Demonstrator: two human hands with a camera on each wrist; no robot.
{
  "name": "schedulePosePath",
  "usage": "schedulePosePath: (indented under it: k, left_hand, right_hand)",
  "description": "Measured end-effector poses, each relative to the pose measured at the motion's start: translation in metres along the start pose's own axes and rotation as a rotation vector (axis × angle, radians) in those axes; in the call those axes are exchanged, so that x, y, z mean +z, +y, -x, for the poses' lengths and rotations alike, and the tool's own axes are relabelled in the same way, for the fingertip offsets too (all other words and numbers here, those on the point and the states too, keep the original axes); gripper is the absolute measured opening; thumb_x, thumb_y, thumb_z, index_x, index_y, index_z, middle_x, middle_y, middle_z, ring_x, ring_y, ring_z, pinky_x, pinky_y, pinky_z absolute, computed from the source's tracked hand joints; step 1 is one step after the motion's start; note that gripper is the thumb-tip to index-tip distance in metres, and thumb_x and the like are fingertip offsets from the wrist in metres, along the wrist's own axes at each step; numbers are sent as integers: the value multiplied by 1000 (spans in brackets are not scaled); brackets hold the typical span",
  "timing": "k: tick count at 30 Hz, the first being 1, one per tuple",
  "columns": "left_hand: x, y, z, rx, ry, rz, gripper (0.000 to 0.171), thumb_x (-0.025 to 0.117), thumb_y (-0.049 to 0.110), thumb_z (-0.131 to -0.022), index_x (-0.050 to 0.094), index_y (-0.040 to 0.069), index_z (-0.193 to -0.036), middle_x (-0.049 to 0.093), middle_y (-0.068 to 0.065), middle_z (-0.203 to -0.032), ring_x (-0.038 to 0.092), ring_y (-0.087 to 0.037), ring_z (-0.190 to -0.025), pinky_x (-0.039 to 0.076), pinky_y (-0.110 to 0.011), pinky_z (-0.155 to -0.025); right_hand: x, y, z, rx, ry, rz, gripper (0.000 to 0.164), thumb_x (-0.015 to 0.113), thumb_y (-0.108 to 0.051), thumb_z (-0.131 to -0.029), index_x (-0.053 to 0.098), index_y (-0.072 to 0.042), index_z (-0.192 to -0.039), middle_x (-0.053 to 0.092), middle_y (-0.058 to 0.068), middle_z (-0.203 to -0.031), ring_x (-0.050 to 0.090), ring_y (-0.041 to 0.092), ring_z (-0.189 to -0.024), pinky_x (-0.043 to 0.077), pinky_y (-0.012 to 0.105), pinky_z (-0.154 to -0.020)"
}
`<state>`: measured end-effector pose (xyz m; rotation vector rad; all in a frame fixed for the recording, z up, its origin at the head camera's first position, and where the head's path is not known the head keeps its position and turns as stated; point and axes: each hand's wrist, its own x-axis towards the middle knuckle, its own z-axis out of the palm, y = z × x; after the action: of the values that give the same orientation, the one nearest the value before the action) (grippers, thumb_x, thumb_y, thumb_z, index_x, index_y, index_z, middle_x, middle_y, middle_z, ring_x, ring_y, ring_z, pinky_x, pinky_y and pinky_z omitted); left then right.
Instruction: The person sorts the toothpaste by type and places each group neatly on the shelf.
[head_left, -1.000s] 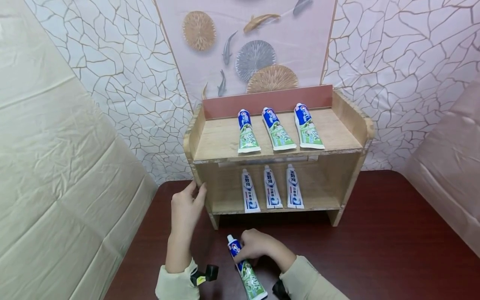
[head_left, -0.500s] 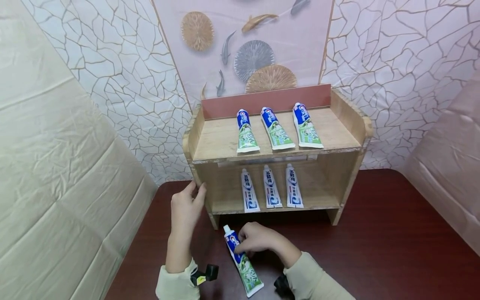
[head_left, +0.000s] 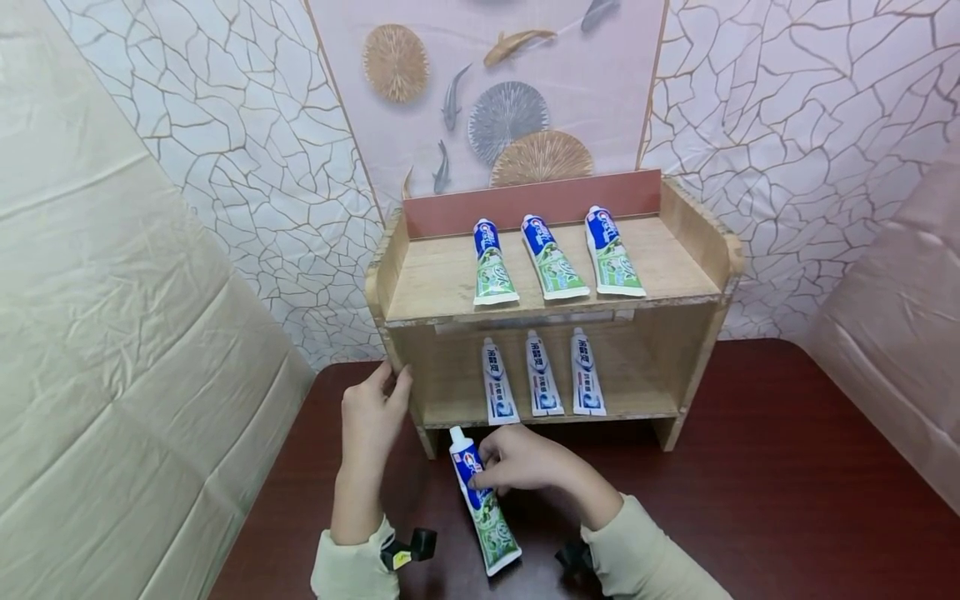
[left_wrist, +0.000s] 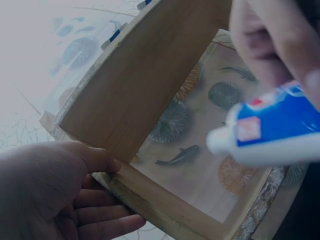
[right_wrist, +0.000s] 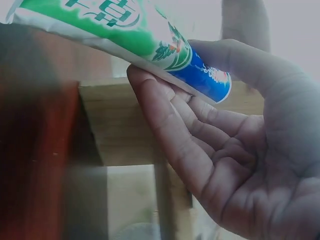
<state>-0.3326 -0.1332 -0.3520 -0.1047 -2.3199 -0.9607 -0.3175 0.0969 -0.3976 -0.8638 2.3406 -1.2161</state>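
A blue, green and white toothpaste tube (head_left: 493, 527) hangs at a slant low in front of the small wooden shelf (head_left: 427, 279), its white cap toward the lower board. My right hand (head_left: 525, 457) pinches it near the blue end between thumb and fingers, as the right wrist view also shows of the tube (right_wrist: 135, 40). My left hand (head_left: 372, 412) grips the front edge of the shelf's left side panel. In the left wrist view its thumb lies inside the panel and the other fingers outside.
On the upper board lie three blue-green toothpaste tubes (head_left: 553, 260). Three slimmer white-and-blue tubes (head_left: 542, 377) lie on the lower board. The shelf stands on a dark red table (head_left: 795, 467), with patterned cloth (head_left: 810, 150) behind and pale padded sheets at both sides.
My right hand has lifted the toothpaste tube and carried it forward, toward the shelf's lower board. My left hand has stayed on the side panel.
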Motion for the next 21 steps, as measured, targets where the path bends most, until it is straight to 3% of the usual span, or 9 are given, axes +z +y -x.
schedulePosePath:
  k: [8, 16, 21]
  left_hand:
    - [-1, 1, 1, -2, -8, 6, 24, 65, 30, -98, 77, 9, -102, 77, -10, -88, 75, -25, -84, 59, -44, -71]
    - [-1, 1, 0, 6, -2, -10, 26, 64, 30, -98, 77, 8, -102, 77, -10, -88, 75, -25, -86, 58, -45, -72]
    - [-2, 1, 0, 4, -6, -10, 26, 64, 31, -99, 77, 9, -101, 77, -9, -86, 75, -24, -83, 58, -44, -71]
  right_hand:
    - [-12, -10, 2, -32, 17, 25, 36, 77, -23, -88, 51, -12, -65, 66, 15, -64, 63, 14, -52, 33, 22, -46]
    - [-27, -27, 2, -91, 44, 84, 31, 76, -26, -89, 58, -13, -68, 69, 6, -64, 62, 10, -52, 31, 22, -45]
    - [-38, -40, 4, -112, 67, 111, 25, 76, -27, -90, 65, -13, -74, 71, -1, -68, 67, 12, -59, 42, 23, -49]
